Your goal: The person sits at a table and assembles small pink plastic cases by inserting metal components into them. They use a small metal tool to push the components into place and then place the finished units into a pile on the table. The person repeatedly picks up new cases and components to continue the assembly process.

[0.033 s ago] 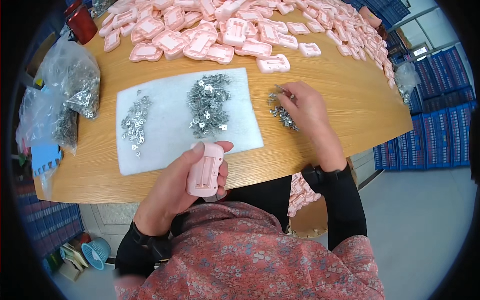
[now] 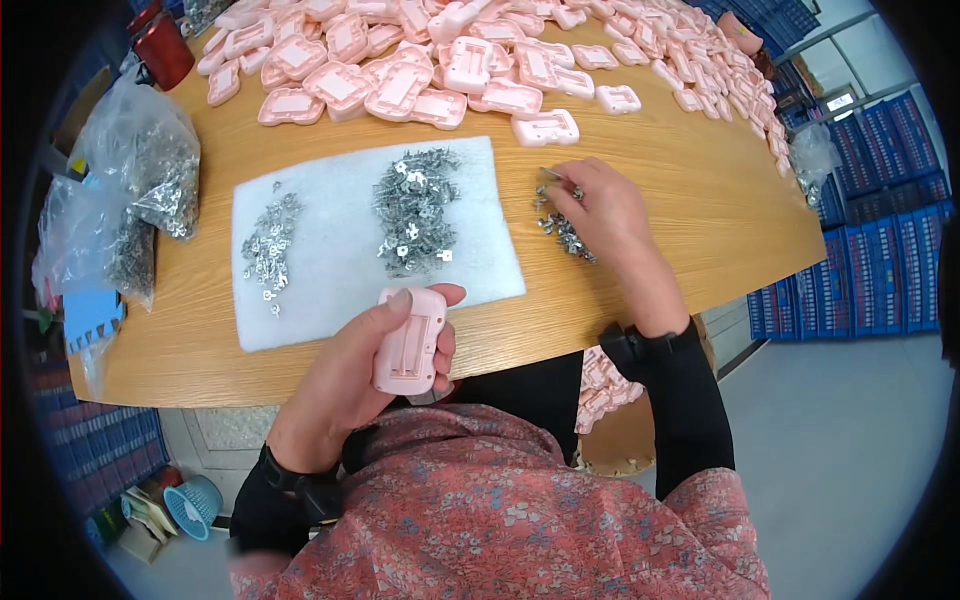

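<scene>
Your wood-grained table [image 2: 700,210] carries a white pad [image 2: 340,225] in front of you. A small heap of metal parts [image 2: 570,238] lies to the pad's right, clear plastic bags [image 2: 115,115] of metal pieces [image 2: 172,200] sit at your left, and pink plastic shells [image 2: 400,85] pile along the far side.

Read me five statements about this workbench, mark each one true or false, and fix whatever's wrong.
1. The left hand holds a pink case. True.
2. The right hand is at small metal parts lying right of the white mat. True.
3. The white mat bears four heaps. False: it bears two, a sparser left heap and a denser right heap.
4. Clear bags sit at the left of the wooden table. True.
5. The table's loose pink cases line its near edge. False: those loose pink cases lie toward the far side.
</scene>
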A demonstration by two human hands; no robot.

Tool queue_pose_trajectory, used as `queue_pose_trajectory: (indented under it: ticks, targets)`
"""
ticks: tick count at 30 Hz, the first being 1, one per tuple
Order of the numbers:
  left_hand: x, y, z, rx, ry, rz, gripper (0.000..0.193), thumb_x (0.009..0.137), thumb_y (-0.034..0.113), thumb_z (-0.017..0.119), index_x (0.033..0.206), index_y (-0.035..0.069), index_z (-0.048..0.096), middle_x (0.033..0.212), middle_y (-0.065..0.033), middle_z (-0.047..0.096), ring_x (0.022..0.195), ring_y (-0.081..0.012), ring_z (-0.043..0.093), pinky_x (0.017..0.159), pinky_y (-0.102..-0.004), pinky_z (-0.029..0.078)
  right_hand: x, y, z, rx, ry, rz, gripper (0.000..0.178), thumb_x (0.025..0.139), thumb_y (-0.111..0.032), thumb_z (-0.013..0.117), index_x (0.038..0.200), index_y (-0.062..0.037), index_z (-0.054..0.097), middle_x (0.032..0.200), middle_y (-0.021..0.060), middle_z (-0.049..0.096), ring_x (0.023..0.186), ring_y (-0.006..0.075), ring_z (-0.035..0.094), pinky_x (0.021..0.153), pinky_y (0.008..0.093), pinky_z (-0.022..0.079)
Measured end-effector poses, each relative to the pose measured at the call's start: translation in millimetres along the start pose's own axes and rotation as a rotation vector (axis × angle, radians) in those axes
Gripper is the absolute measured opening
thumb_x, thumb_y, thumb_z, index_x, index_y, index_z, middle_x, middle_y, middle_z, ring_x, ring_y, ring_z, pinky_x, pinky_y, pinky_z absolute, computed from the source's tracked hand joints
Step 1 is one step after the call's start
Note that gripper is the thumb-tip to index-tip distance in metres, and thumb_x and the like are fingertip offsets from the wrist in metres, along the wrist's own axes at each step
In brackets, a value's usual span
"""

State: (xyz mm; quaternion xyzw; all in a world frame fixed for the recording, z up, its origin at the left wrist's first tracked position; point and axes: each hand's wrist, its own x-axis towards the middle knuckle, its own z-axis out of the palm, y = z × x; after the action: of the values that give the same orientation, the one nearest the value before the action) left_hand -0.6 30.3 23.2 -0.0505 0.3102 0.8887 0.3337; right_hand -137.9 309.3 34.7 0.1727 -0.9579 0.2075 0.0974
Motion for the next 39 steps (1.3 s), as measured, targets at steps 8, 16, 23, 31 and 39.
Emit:
queue_pose_trajectory:
  ticks: [8, 16, 23, 31, 39]
  targets:
    - [4, 11, 21, 0.182, 0.166, 0.074, 0.049, 0.096, 0.020, 0.063, 0.138, 0.001, 0.047, 0.098, -0.0059, 0.063, 0.087, -0.0141, 0.063, 0.077, -0.0315, 0.057, -3, -25, -9, 0.293, -0.158, 0.080, 0.017, 0.082, -0.018, 0.073, 0.085, -0.0033, 0.064, 0.079, 0.0107, 0.063, 0.074, 0.0284, 0.062, 0.064, 0.0379, 0.049]
    - [23, 6, 21, 0.158, 0.209, 0.170, 0.051, 0.090, 0.008, 0.070, 0.137, 0.003, 0.050, 0.103, -0.0050, 0.064, 0.088, -0.0139, 0.065, 0.079, -0.0288, 0.056, -51, -93, -8, 0.489, -0.087, -0.220, 0.016, 0.082, -0.011, 0.075, 0.085, -0.0022, 0.062, 0.076, 0.0082, 0.060, 0.066, 0.0203, 0.059, 0.060, 0.0334, 0.047]
    - [17, 7, 13, 0.251, 0.192, 0.227, 0.049, 0.090, 0.006, 0.069, 0.136, 0.002, 0.051, 0.093, -0.0041, 0.064, 0.084, -0.0121, 0.062, 0.074, -0.0270, 0.052, -53, -100, -14, 0.613, -0.308, 0.056, 0.015, 0.087, -0.009, 0.073, 0.085, -0.0013, 0.060, 0.073, 0.0007, 0.053, 0.064, 0.0091, 0.049, 0.059, 0.0255, 0.041]
    - [9, 12, 11, 0.056, 0.168, 0.145, 0.045, 0.093, 0.009, 0.064, 0.136, 0.002, 0.051, 0.093, -0.0053, 0.064, 0.082, -0.0137, 0.064, 0.074, -0.0305, 0.056, -58, -101, -10, 0.890, -0.385, 0.231, 0.013, 0.093, -0.011, 0.068, 0.093, -0.0004, 0.060, 0.079, -0.0065, 0.051, 0.071, 0.0019, 0.043, 0.061, 0.0208, 0.037]
    - [15, 7, 9, 0.092, 0.305, 0.303, 0.049, 0.094, 0.015, 0.064, 0.139, 0.005, 0.047, 0.100, -0.0085, 0.065, 0.089, -0.0175, 0.066, 0.079, -0.0355, 0.059, -65, -86, 14, 0.679, -0.140, 0.162, 0.015, 0.089, -0.008, 0.069, 0.099, 0.0023, 0.062, 0.077, 0.0044, 0.057, 0.068, 0.0104, 0.053, 0.062, 0.0268, 0.045]
